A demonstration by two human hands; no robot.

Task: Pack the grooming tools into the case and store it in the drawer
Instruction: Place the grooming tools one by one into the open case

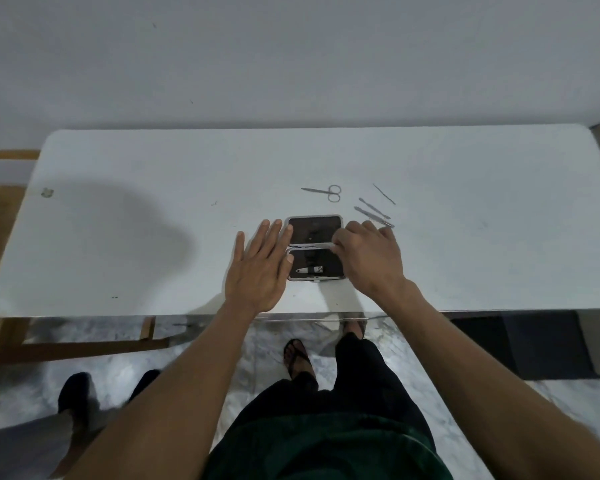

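Observation:
A small case [314, 226] lies open on the white table [153, 220], both dark-lined halves facing up. A nail clipper [309, 270] sits in the near half. My left hand [260, 268] lies flat with fingers spread, its fingertips touching the case's left edge. My right hand [368, 254] rests curled on the case's right edge at the hinge line; what its fingertips pinch is hidden. Small scissors [326, 192] lie just beyond the case. Three slim metal tools [374, 211] lie to the right of the scissors, the nearest one close to my right fingers.
A wall stands right behind the table. A small mark or sticker [47, 192] sits near the table's left end. Below the front edge are marble floor, my sandalled feet [298, 356], and another person's dark shoes [75, 393] at the lower left.

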